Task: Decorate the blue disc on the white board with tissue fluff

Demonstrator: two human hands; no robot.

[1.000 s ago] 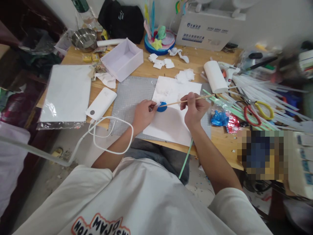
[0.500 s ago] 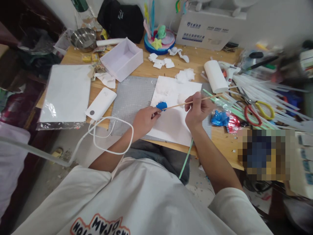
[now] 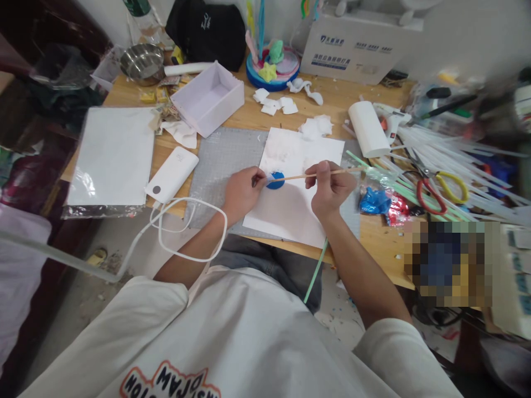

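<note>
My right hand (image 3: 332, 188) is closed around a thin wooden stick (image 3: 296, 177), which lies nearly level and points left. The stick's left end crosses a flat round blue piece (image 3: 276, 184) on a white sheet of paper (image 3: 286, 213). My left hand (image 3: 244, 190) is closed in a pinch at that same end of the stick. What its fingertips hold is too small to make out. Torn white pieces (image 3: 316, 127) lie by the sheet's upper edge.
Under the paper is a grey cutting mat (image 3: 228, 149). A power bank (image 3: 173, 172) with a looped white cable is at left, below a lilac box (image 3: 209, 99). To the right are a white roll (image 3: 368, 130), scissors (image 3: 431, 185), plastic strips and a blue packet (image 3: 374, 200).
Both hands have shifted slightly up and to the left. The stick lies more level, and more of the blue piece shows beneath it.
</note>
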